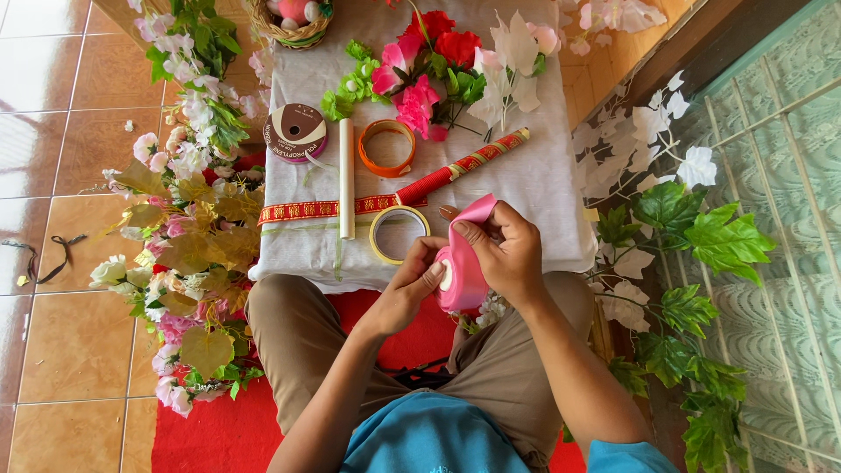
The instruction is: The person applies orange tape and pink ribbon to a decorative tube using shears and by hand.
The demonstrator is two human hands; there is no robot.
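1. The left hand [412,285] grips a pink ribbon roll [459,271] from the side – fingers curled around it, thumb pressed on its flat face.
2. The right hand [504,250] pinches the roll's loose end, fingers closed on the ribbon's edge.
3. The roll is held at the near edge of the white cloth-covered table [543,175], above the lap.
4. Just beyond lie a clear tape ring [399,234], an orange ring [386,148] and a red patterned ribbon [324,208].

Both forearms extend forward and converge at centre. Left hand [419,278] is cupped, thumb pressed inward, fingers curled. Right hand [501,250] is bent at the wrist, fingers closed in a pinch.
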